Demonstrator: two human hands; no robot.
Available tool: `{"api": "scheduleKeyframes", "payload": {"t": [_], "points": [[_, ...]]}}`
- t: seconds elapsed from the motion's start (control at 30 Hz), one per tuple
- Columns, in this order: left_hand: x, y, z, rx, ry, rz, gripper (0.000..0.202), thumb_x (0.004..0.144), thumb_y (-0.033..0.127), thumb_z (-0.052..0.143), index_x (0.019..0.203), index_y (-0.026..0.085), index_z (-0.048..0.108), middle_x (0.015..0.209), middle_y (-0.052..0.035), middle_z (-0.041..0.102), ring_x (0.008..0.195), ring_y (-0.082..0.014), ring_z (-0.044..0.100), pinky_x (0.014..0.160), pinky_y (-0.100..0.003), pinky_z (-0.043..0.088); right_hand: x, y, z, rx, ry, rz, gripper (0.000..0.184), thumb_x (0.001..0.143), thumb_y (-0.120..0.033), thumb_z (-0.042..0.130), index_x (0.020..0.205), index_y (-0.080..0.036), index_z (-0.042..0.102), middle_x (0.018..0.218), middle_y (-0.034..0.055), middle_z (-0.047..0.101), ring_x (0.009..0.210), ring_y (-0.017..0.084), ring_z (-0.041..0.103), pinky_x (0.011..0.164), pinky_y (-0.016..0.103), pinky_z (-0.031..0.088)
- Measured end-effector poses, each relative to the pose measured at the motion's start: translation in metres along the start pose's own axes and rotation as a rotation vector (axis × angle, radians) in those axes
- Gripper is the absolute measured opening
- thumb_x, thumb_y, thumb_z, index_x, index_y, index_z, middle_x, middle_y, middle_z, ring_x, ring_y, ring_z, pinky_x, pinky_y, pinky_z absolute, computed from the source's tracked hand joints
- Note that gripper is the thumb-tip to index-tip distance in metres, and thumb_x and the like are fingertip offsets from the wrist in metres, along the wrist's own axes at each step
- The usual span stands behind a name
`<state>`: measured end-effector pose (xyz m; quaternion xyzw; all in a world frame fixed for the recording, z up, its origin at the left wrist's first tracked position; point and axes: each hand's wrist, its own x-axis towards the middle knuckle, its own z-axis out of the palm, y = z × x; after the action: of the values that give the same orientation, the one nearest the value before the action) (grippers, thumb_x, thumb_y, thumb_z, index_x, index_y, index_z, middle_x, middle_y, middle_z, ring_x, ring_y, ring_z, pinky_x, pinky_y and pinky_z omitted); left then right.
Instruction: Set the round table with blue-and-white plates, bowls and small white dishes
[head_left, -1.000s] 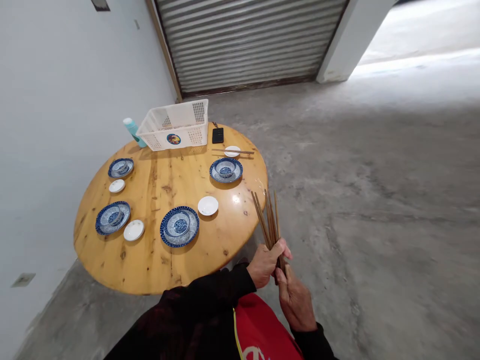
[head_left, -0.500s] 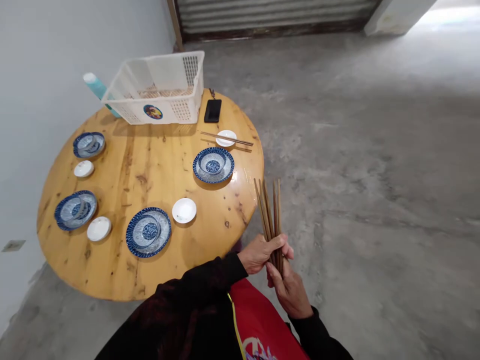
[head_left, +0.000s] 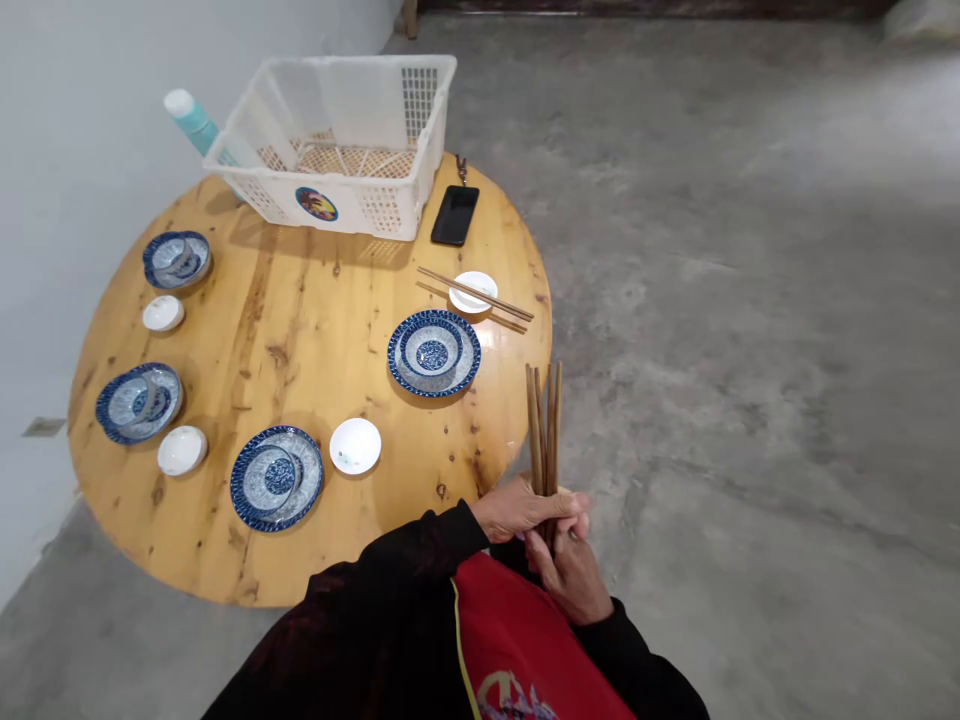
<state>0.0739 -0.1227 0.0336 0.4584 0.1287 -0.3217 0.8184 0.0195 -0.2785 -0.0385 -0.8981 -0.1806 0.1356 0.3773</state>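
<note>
A bundle of brown wooden chopsticks (head_left: 545, 430) stands nearly upright between my two hands, beyond the table's right front edge. My left hand (head_left: 525, 508) is closed around the bundle's middle. Just below it, my right hand (head_left: 571, 575) grips the lower part, and the two hands touch. The chopsticks' lower ends are hidden by my fingers. On the table, a pair of chopsticks (head_left: 510, 306) rests across a small white bowl (head_left: 474, 283). Close by is a blue-and-white plate (head_left: 397, 372) with a matching bowl (head_left: 433, 352) on it.
The round wooden table (head_left: 330, 350) carries more blue-patterned plates (head_left: 259, 510) with bowls, and white bowls (head_left: 355, 446) beside them. At the back stand a white plastic basket (head_left: 390, 205) and a teal cylinder (head_left: 193, 122). A black phone (head_left: 455, 215) lies right of the basket.
My view has tilted down and come closer to the table. The upper ends of the chopsticks are drawn closer together. Both hands still hold the bundle.
</note>
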Motion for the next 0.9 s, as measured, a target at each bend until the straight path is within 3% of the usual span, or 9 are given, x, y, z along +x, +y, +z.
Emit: {"api": "scheduleKeyframes", "payload": {"t": [0.1,0.3,0.5,0.63,0.73,0.83,0.9], "points": [[0.007,0.008,-0.001,0.001,0.028,0.118,0.055,0.069,0.065,0.081,0.058,0.015,0.059,0.068,-0.0055,0.065,0.060,-0.0114,0.052,0.058,-0.025,0.040,0.022,0.006,-0.003,0.021,-0.069,0.028,0.055,0.101,-0.055,0.028,0.116,-0.016,0.064,0.058,0.0050,0.060,0.045,0.025,0.060,0.047,0.037,0.050],[0.024,0.024,-0.004,-0.111,0.383,0.292,0.044,0.077,0.058,0.075,0.078,0.017,0.062,0.073,-0.0040,0.066,0.067,-0.0131,0.057,0.064,-0.024,0.042,0.080,0.007,-0.017,0.061,-0.195,-0.086,0.052,0.099,-0.049,0.031,0.121,-0.017,0.065,0.070,0.0076,0.066,0.054,0.025,0.066,0.054,0.037,0.054],[0.059,0.040,0.003,-0.183,0.580,0.414,0.050,0.083,0.064,0.068,0.079,0.015,0.061,0.074,-0.0047,0.064,0.070,-0.0131,0.057,0.067,-0.024,0.042,0.143,0.019,-0.047,0.176,-0.383,-0.215,0.051,0.101,-0.045,0.033,0.125,-0.012,0.063,0.064,0.0050,0.065,0.052,0.023,0.064,0.053,0.033,0.053],[0.091,0.059,0.014,-0.313,0.677,0.469,0.055,0.078,0.069,0.072,0.074,0.018,0.054,0.064,0.0003,0.056,0.060,-0.0121,0.055,0.062,-0.026,0.043,0.184,0.033,-0.080,0.228,-0.538,-0.350,0.050,0.103,-0.053,0.033,0.104,-0.016,0.067,0.065,0.0063,0.065,0.056,0.022,0.065,0.055,0.032,0.053],[0.108,0.078,0.019,-0.408,0.792,0.552,0.056,0.074,0.069,0.077,0.074,0.019,0.051,0.062,0.0024,0.053,0.063,-0.0133,0.058,0.067,-0.027,0.047,0.223,0.041,-0.108,0.203,-0.483,-0.456,0.049,0.103,-0.056,0.036,0.098,-0.018,0.067,0.080,0.0102,0.070,0.071,0.023,0.069,0.067,0.033,0.056],[0.114,0.090,0.022,-0.427,0.910,0.632,0.054,0.075,0.066,0.079,0.075,0.019,0.052,0.063,0.0026,0.054,0.066,-0.0132,0.061,0.074,-0.029,0.049,0.274,0.046,-0.128,0.106,-0.275,-0.448,0.045,0.104,-0.051,0.035,0.103,-0.018,0.066,0.100,0.0147,0.072,0.092,0.025,0.070,0.085,0.036,0.055],[0.115,0.093,0.022,-0.425,0.967,0.660,0.053,0.076,0.064,0.079,0.075,0.018,0.054,0.064,0.0023,0.055,0.067,-0.0130,0.061,0.076,-0.029,0.049,0.310,0.047,-0.130,0.000,-0.170,-0.443,0.044,0.104,-0.049,0.036,0.110,-0.017,0.066,0.111,0.0179,0.070,0.108,0.028,0.066,0.097,0.040,0.052]]}}
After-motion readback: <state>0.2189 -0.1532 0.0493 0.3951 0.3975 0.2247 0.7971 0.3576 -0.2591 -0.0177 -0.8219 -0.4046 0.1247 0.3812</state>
